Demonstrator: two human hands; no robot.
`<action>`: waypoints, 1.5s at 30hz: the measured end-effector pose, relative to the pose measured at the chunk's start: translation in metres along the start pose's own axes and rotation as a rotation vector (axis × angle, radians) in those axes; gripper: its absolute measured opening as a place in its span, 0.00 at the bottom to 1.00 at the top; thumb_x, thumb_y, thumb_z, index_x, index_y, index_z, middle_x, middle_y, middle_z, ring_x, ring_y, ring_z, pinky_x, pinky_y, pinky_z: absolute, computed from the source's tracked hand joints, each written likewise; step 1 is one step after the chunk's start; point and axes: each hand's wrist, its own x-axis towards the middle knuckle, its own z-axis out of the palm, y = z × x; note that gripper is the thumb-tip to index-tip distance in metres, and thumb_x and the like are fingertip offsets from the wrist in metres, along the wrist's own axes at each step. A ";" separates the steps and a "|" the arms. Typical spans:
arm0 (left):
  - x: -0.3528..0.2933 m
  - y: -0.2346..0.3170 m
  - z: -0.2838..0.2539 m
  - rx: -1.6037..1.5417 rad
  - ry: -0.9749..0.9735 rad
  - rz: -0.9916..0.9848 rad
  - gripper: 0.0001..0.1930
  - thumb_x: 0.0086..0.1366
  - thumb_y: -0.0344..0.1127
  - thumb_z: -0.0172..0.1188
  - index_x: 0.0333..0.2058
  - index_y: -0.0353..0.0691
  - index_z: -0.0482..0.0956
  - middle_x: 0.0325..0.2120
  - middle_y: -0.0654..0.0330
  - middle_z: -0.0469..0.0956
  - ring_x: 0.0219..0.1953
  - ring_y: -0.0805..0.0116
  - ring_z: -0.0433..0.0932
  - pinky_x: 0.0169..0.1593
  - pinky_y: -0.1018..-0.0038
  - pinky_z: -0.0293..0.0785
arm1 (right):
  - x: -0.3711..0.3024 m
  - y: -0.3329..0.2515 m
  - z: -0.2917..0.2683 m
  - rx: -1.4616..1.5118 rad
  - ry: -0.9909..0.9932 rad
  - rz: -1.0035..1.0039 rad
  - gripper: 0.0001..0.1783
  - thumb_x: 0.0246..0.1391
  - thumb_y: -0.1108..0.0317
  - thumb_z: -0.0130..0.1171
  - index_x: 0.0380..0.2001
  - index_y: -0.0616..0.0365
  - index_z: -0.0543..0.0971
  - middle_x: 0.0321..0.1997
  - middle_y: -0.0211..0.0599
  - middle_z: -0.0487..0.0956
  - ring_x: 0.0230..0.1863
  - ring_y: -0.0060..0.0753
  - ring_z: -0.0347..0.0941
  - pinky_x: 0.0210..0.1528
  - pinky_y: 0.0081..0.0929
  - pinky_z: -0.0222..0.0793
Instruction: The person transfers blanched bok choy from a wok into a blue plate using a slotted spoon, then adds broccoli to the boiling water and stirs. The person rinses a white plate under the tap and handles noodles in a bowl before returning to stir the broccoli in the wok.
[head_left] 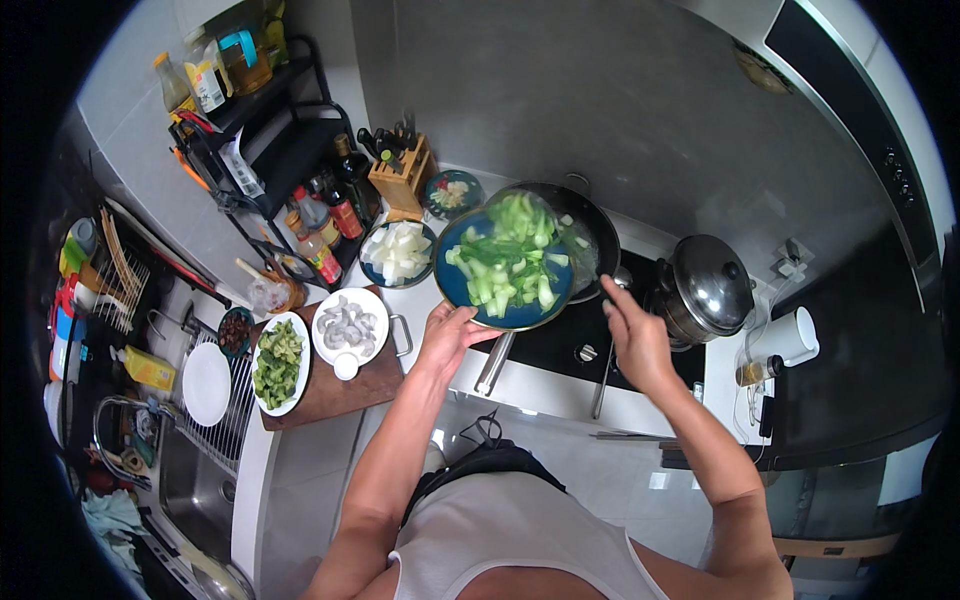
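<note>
My left hand [446, 340] grips the near left rim of a blue plate [455, 288], thumb on top. Chopped green leafy vegetables [510, 262] cover much of the plate. Behind it, and partly hidden by it, a dark wok [600, 235] sits on the black cooktop. My right hand [640, 340] hovers to the right of the plate near the wok's rim, its fingers stretched out and apart. Beside those fingers lies a long metal utensil handle [601, 395], which the hand does not appear to grip. A metal pan handle [494, 365] points toward me below the plate.
A lidded steel pot [700, 290] stands right of the wok. To the left are a plate of white chunks [398, 252], a knife block [404, 180], and a cutting board [370, 388] bearing two white plates of food. Beyond are a bottle rack [290, 130] and sink [195, 480].
</note>
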 end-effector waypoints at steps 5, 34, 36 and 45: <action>0.003 -0.004 -0.001 -0.022 -0.013 -0.015 0.13 0.66 0.23 0.48 0.48 0.25 0.67 0.44 0.40 0.79 0.43 0.42 0.84 0.48 0.52 0.85 | -0.027 0.001 0.022 -0.380 -0.004 -0.226 0.36 0.50 0.78 0.62 0.64 0.45 0.73 0.21 0.39 0.67 0.17 0.41 0.70 0.19 0.38 0.69; -0.037 0.019 -0.043 -0.020 0.138 0.125 0.18 0.65 0.21 0.52 0.54 0.25 0.68 0.50 0.40 0.76 0.46 0.43 0.82 0.47 0.50 0.85 | 0.056 0.118 0.024 -0.224 0.197 0.184 0.18 0.63 0.67 0.52 0.55 0.56 0.77 0.32 0.62 0.80 0.36 0.66 0.77 0.40 0.54 0.72; -0.048 0.024 -0.047 -0.029 0.168 0.154 0.18 0.65 0.21 0.52 0.54 0.26 0.68 0.50 0.40 0.76 0.47 0.44 0.82 0.47 0.50 0.85 | 0.058 0.126 0.039 -0.246 0.202 0.228 0.18 0.63 0.67 0.52 0.54 0.57 0.78 0.32 0.62 0.80 0.37 0.66 0.78 0.42 0.55 0.72; -0.078 0.039 -0.063 0.000 0.287 0.193 0.16 0.66 0.21 0.50 0.52 0.27 0.70 0.47 0.43 0.78 0.43 0.49 0.84 0.43 0.54 0.88 | 0.072 0.179 0.113 0.304 0.095 0.463 0.19 0.67 0.64 0.49 0.57 0.59 0.76 0.30 0.39 0.77 0.27 0.34 0.69 0.29 0.28 0.65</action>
